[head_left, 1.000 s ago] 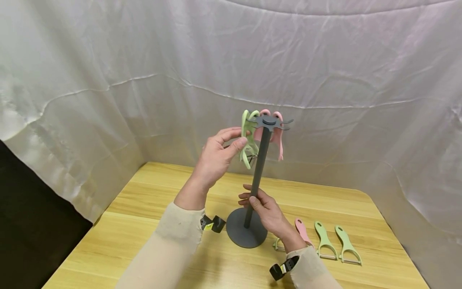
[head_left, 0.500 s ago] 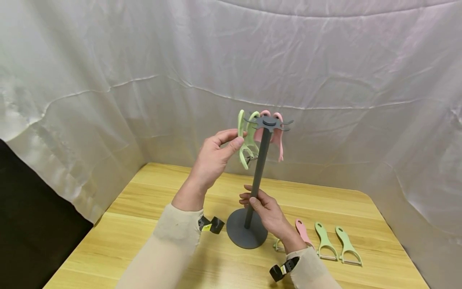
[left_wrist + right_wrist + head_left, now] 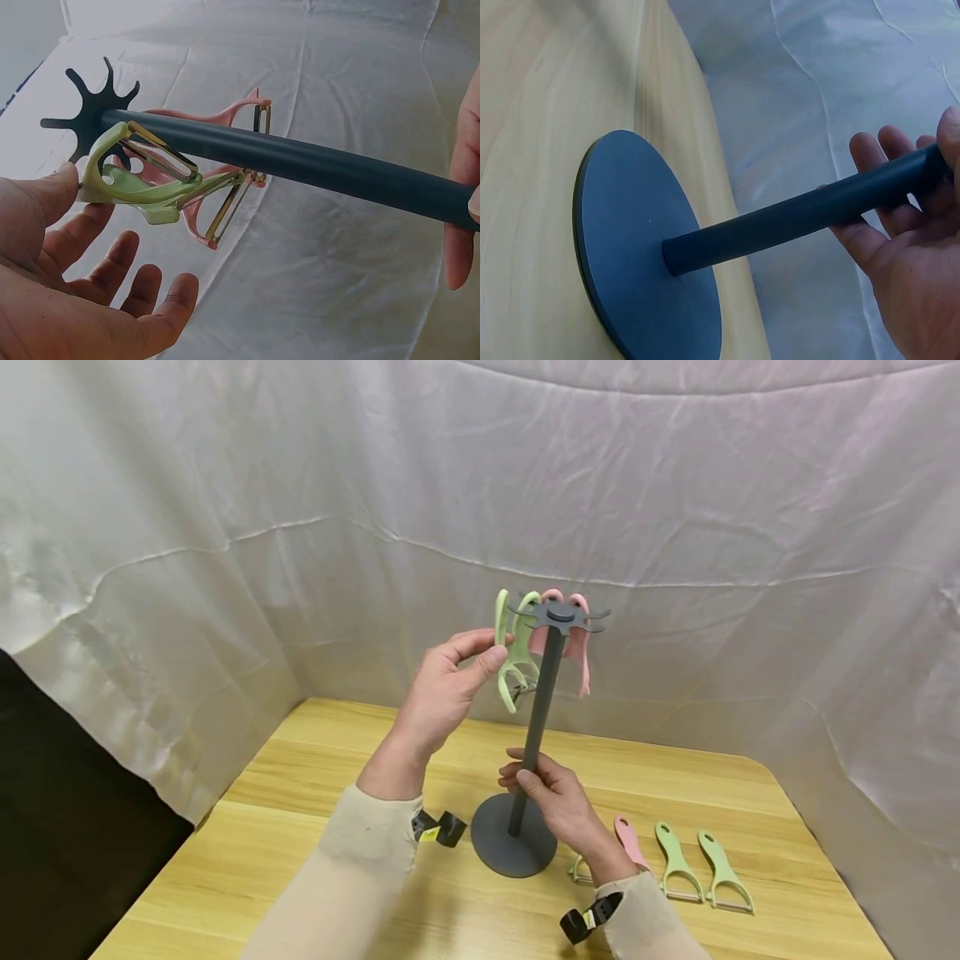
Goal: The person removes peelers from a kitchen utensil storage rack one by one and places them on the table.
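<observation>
In the head view my left hand pinches a light green Y-shaped peeler by its handle, between thumb and fingers. That peeler hangs upright at the left side of a dark grey hook stand; whether a hook passes through its hole cannot be seen clearly. Just beside it hangs a second green peeler. Pink peelers hang at the back and right of the hooked top. Lower down, my right hand holds the pole, thumb in front and fingers behind, above the round base.
On the wooden table, right of the stand, lie a pink peeler and two green peelers. Part of another peeler shows beside my right wrist. Pale cloth surrounds the table's back and sides.
My left hand has shifted slightly left with the green peeler, widening the gap to the second green one. Over the last half second it stays almost still. My right hand keeps its place.
</observation>
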